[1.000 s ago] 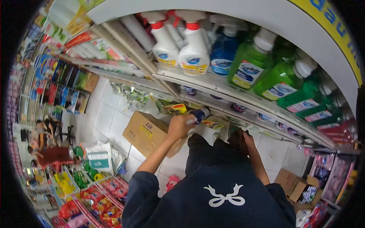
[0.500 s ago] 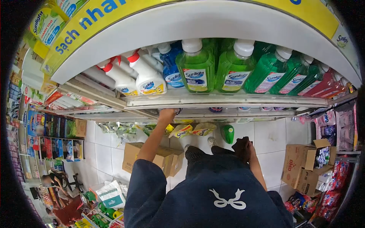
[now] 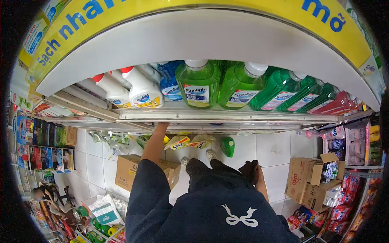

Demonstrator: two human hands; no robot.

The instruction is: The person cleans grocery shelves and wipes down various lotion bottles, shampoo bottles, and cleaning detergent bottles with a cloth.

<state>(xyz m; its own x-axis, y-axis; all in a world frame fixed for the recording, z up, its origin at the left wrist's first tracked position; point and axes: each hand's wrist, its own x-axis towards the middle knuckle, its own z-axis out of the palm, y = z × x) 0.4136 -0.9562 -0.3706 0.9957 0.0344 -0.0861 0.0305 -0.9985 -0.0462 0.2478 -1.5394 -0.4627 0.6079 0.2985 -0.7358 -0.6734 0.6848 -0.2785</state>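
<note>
My left hand (image 3: 162, 126) reaches in under the front edge of the shelf (image 3: 227, 117). Only its wrist end shows; the fingers are hidden behind the edge, so what they touch cannot be seen. Down by my right side, my right hand (image 3: 259, 176) is closed around a dark crumpled cloth (image 3: 247, 169). Above the left hand, white bottles (image 3: 145, 90) with red tops and a blue bottle (image 3: 170, 83) line the shelf. Green Sunlight bottles (image 3: 197, 86) stand further right.
Yellow Sunlight pouches (image 3: 178, 142) and a green bottle (image 3: 227, 147) lie on the tiled floor under the shelf. One cardboard box (image 3: 125, 172) is at my left; open OMO boxes (image 3: 298, 178) sit at right. Another person (image 3: 52, 198) is far left.
My left hand has gone deeper under the shelf edge, hiding its fingers. The view has shifted, with the floor things now further left. The right hand still grips the cloth.
</note>
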